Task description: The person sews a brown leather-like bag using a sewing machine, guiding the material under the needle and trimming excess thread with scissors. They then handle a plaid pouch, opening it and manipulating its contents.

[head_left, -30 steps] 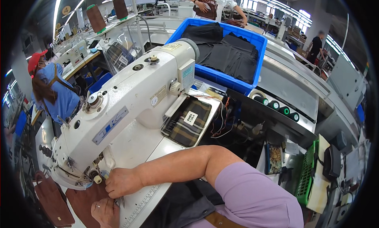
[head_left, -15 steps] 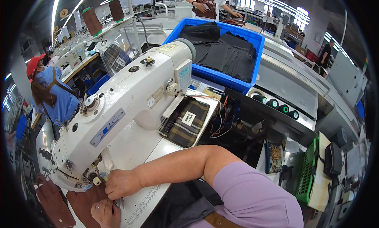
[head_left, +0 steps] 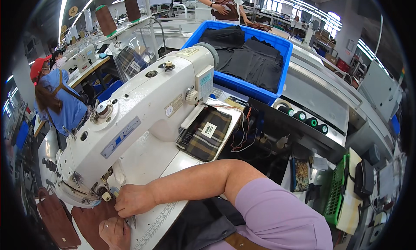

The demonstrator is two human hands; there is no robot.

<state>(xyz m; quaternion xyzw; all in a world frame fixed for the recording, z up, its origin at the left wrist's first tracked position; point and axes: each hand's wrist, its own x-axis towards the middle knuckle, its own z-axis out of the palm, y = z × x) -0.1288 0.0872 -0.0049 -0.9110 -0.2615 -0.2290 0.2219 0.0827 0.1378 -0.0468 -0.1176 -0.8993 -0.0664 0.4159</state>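
A white sewing machine [head_left: 147, 120] fills the left middle, its head above a flat brown leather-like piece [head_left: 93, 222]. My right hand [head_left: 133, 200] is closed beside the needle area, fingertips bent down; what they pinch is hidden. A small shiny metal tip [head_left: 133, 222] shows just below that hand. Lower down, my left hand [head_left: 115, 232], with a ring on one finger, is curled over the right edge of the brown piece. Left of it lies a brown bag-shaped piece [head_left: 58, 222] with a handle loop.
Behind the machine stands a blue crate [head_left: 284, 72] of black fabric pieces. A plaid pouch [head_left: 204, 133] lies on the machine bed. Thread spools [head_left: 313, 121] line a ledge at right, near a green basket [head_left: 337, 191]. Co-workers are at the left and far back.
The view has shifted slightly. My two hands keep nearly the same place by the needle area. The person at the back has moved a lowered hand closer to the body.
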